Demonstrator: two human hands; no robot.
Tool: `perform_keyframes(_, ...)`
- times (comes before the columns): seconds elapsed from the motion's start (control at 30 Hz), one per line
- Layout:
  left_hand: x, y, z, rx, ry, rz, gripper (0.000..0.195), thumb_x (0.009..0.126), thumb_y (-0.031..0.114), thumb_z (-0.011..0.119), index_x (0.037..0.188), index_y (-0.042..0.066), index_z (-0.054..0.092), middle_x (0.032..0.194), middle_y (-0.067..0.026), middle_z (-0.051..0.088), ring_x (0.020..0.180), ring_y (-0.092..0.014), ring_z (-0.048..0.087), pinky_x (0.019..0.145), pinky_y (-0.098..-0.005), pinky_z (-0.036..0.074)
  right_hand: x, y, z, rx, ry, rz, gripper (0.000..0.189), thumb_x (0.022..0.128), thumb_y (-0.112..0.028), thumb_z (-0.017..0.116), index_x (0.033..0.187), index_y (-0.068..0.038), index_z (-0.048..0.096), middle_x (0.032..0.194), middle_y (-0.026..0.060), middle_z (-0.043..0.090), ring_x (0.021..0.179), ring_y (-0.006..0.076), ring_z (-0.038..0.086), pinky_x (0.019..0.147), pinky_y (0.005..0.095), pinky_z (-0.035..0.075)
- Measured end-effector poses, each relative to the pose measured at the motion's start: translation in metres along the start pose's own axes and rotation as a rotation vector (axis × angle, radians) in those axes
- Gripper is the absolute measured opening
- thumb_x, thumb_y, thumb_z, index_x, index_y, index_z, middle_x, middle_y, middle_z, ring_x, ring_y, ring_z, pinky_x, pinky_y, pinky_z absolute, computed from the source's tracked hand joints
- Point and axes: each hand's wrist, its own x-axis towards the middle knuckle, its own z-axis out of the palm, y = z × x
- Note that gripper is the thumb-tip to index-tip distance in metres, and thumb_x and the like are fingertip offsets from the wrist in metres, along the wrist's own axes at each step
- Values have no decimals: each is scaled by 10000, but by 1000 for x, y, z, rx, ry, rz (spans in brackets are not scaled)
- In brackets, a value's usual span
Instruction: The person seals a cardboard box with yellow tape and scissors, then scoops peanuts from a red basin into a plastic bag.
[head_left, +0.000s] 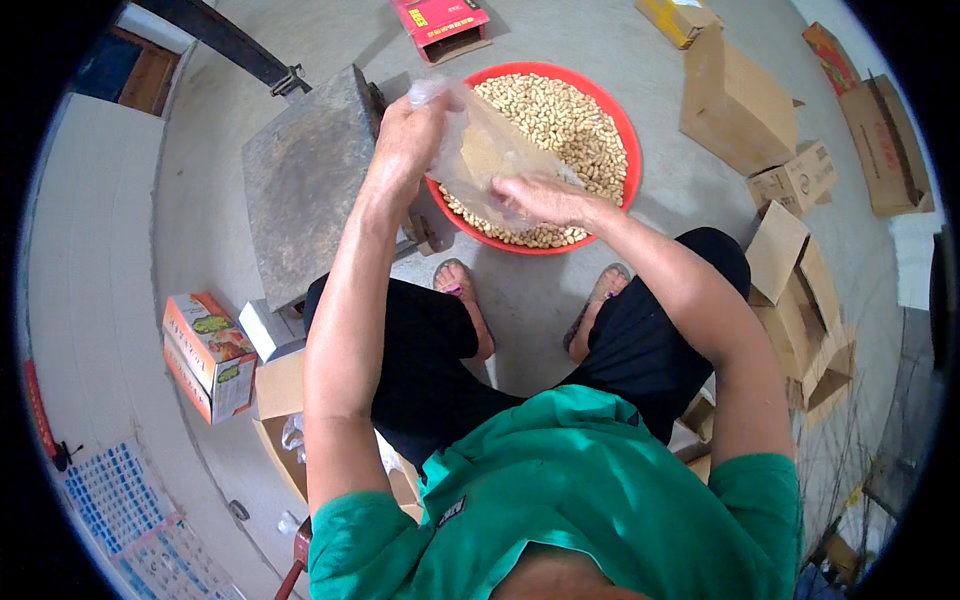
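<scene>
My left hand (415, 135) grips the upper left edge of a clear plastic bag (457, 161). The bag holds something tan that shows through the film; I cannot tell what it is. My right hand (540, 199) is at the bag's lower right part, with its fingers closed on the plastic. Both hands are over a round red basin (634, 154) on the floor. Unshelled peanuts (577, 127) fill the basin, and the bag covers part of them.
A metal platform scale (311, 176) stands at the left. Near the top lies an open red box (442, 26). Several cardboard boxes (739, 101) are along the right. A printed carton (210, 356) and an open cardboard box (279, 386) are at the lower left.
</scene>
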Motion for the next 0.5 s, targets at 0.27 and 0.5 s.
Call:
perform_keyframes(0.27,-7,-1,-4,189,-234,34,402,890,447,615,929,49,660,801,-7,608,718,-104,542,646,-276,445,-13,-10,-36,-479,568,95,837,798,-364,642,1445,8,262,1349,305,440,1178,435,512,1035,445,388)
perform_keyframes(0.5,1,11,-11,-51,-39,-15,467,982,413,423,877,16,645,618,40,391,560,-85,355,509,-285,300,-42,-40,-45,-793,375,-193,714,827,-275,634,1417,-24,321,1313,296,464,1164,420,522,984,437,437)
